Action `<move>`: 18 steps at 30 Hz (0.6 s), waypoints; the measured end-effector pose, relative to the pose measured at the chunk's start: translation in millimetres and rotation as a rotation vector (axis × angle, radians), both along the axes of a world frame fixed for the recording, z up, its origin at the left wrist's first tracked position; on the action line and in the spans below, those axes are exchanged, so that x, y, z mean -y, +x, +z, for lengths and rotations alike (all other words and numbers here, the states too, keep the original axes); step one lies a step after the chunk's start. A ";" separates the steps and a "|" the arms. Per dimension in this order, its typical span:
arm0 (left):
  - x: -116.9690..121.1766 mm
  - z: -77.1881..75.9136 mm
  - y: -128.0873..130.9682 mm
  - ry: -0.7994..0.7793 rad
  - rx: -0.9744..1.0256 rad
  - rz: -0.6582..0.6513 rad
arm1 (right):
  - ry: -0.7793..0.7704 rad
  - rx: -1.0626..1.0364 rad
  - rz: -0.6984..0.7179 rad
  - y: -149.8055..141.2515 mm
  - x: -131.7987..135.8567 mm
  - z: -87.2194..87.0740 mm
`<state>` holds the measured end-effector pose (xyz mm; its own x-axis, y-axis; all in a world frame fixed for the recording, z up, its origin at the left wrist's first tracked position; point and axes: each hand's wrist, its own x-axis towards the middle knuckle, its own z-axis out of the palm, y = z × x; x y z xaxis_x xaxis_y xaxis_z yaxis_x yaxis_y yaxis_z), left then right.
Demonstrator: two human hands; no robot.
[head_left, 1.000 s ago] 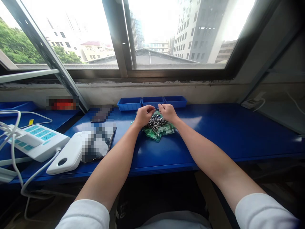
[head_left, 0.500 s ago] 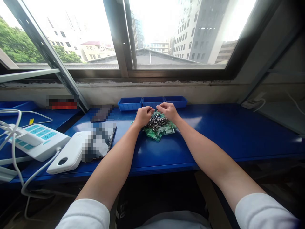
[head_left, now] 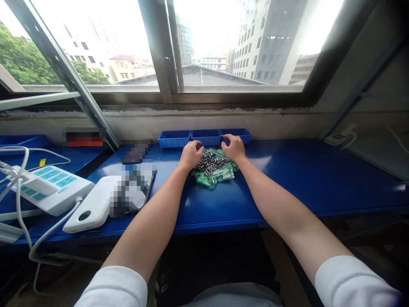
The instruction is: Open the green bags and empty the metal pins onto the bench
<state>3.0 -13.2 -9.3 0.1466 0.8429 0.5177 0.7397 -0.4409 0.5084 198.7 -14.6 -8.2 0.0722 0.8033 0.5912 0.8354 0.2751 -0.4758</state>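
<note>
A heap of small metal screw-like pieces point(head_left: 211, 164) lies on crumpled green plastic bags point(head_left: 206, 181) on the blue table. My left hand point(head_left: 191, 154) hovers at the heap's left edge, fingers curved, with a small gap between thumb and forefinger. To the right of the heap, my right hand point(head_left: 234, 148) is raised, its thumb and forefinger apart, in front of the right-hand blue bin point(head_left: 244, 135). No piece can be made out in either hand. Behind the heap stand the middle blue bin point(head_left: 206, 136) and the left blue bin point(head_left: 174, 139); their contents are not visible.
At the left lie a white power bank point(head_left: 91, 209), a power strip point(head_left: 57, 183) with looping white cables, and a blurred flat device point(head_left: 151, 187). A metal shelf post point(head_left: 92, 113) rises nearby. The blue table point(head_left: 303, 179) extends right below the window.
My hands, fingertips together over the heap before, have come apart. The right hand has moved right and slightly up; the left has shifted a little. The heap looks unchanged.
</note>
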 end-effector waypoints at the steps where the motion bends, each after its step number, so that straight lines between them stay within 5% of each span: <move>1: -0.2 -0.4 -0.1 -0.003 -0.011 0.003 | -0.017 0.040 -0.030 2.3 -1.5 -1.5; 18: -1.7 -5.9 -1.6 -0.052 -0.154 0.010 | -0.265 0.269 -0.171 2.6 -6.8 -3.3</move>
